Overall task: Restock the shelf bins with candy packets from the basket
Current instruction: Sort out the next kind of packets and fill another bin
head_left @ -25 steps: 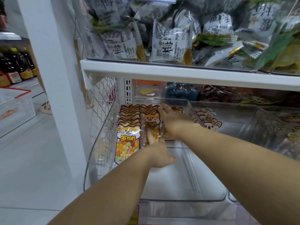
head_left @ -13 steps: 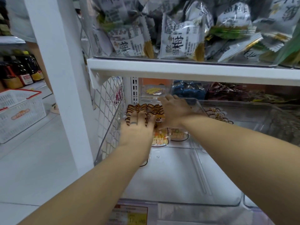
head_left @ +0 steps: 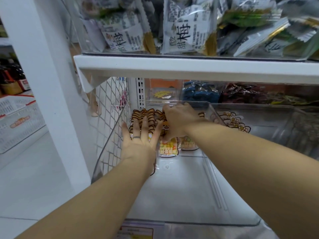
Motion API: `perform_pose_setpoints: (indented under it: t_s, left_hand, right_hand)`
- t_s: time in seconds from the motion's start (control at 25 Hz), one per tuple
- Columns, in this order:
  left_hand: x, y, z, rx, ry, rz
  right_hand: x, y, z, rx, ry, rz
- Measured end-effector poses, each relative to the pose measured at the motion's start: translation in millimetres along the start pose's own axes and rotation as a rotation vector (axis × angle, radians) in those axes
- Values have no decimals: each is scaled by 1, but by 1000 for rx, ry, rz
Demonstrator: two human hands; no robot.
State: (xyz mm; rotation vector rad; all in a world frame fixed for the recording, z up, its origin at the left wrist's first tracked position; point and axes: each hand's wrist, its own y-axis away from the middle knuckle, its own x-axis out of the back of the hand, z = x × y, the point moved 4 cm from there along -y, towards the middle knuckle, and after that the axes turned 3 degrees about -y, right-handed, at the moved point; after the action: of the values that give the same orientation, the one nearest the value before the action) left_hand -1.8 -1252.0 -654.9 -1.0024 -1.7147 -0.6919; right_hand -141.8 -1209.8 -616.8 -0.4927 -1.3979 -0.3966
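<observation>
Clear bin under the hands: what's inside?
At its back, candy packets; bare bin floor in front. The left hand and right hand cover most of them, so their count is hidden.

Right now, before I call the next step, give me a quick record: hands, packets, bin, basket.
left hand: flat, fingers spread, pressing the left row of candy packets
right hand: fingers curled over the middle row, thumb on its front
candy packets: standing rows at the back of the clear bin
clear bin: on the lower shelf
basket: white, far left, apart from both hands
</observation>
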Motion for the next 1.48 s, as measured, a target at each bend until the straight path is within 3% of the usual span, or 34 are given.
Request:
perform_pose_setpoints:
  t_s: [0.64, 1.0, 1.08, 1.28, 1.48]
  left_hand:
    - [-4, -2, 1, 10, -146, 89]
    - [1, 3, 7, -61, -187, 126]
    - [-3, 2, 7, -67, -239, 145]
    - [-6, 7, 23, -290, -425, 179]
    - [0, -1, 40, -505, -580, 118]
  right_hand:
    - [5, 0, 5, -28, 90, -68]
    - [27, 39, -1, -131, -6, 107]
    - [23, 57, -4, -155, 20, 37]
    - [-3, 89, -4, -127, 187, -480]
    - [-10, 72, 6, -93, 259, -561]
